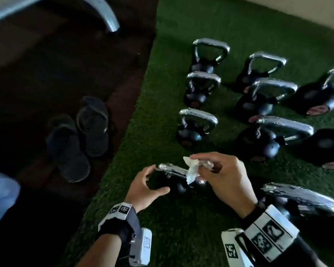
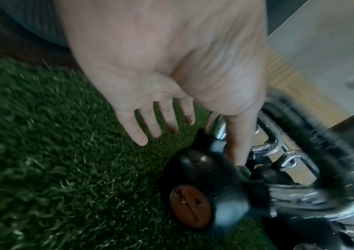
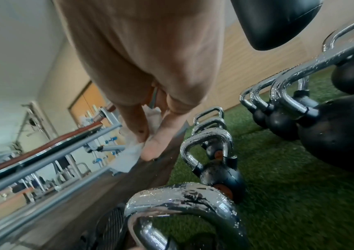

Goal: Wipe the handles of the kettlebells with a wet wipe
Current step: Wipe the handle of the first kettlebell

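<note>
Several black kettlebells with chrome handles stand on green turf. The nearest kettlebell (image 1: 178, 186) is below my hands, its handle (image 1: 172, 168) wet and shiny. My left hand (image 1: 158, 179) curves loosely around the handle's left end, fingers spread and fairly straight (image 2: 137, 133), thumb over the black body (image 2: 201, 169). My right hand (image 1: 198, 164) hovers just above the handle's right end and pinches a crumpled white wet wipe (image 1: 191, 172) between thumb and fingers. In the right wrist view the wipe (image 3: 129, 157) hangs from the fingertips above the droplet-covered handle (image 3: 180, 197).
More kettlebells stand in rows ahead (image 1: 197, 124) and to the right (image 1: 270, 135), a large one close by my right wrist (image 1: 301, 201). A pair of black sandals (image 1: 77, 135) lies on the dark floor left of the turf. A grey metal frame (image 1: 104, 14) is at the far left.
</note>
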Demonstrator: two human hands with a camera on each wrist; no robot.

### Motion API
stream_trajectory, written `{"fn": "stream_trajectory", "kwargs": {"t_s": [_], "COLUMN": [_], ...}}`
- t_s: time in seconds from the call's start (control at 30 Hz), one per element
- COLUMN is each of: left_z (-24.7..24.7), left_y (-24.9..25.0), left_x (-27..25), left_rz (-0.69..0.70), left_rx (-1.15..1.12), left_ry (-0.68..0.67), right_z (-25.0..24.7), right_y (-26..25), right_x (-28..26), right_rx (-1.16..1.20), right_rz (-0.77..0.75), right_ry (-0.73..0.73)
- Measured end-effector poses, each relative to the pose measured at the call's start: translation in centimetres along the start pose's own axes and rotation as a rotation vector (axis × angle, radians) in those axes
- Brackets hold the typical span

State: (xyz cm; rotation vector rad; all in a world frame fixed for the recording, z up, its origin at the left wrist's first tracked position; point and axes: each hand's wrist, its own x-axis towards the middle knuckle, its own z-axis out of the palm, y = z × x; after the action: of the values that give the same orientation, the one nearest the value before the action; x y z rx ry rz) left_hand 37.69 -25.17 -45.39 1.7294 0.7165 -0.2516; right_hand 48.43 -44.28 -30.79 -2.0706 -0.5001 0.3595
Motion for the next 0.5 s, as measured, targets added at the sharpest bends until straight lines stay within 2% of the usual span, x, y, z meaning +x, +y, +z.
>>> {"fn": "stream_trajectory", "kwargs": {"t_s": [0.13, 0.37, 0.5], "left_z": [2.7, 4.8, 4.7], "left_y": [-3.0, -3.4, -3.6], "left_x": [4.0, 8.0, 8.0], "left_rz": [0.108, 0.297, 0.295], "left_rx": [-0.027, 0.001, 0.043], "left_ry": [-0.004, -0.073, -0.047], "right_z": [0.3, 0.7, 1.8], "right_y": [2.7, 4.7, 4.6], "right_x": [0.3, 0.2, 0.0], "right_rx": [-0.086, -0.165, -0.239], "right_rz": [-0.150, -0.333, -0.419], "right_ry": [0.083, 0.118, 0.164]}}
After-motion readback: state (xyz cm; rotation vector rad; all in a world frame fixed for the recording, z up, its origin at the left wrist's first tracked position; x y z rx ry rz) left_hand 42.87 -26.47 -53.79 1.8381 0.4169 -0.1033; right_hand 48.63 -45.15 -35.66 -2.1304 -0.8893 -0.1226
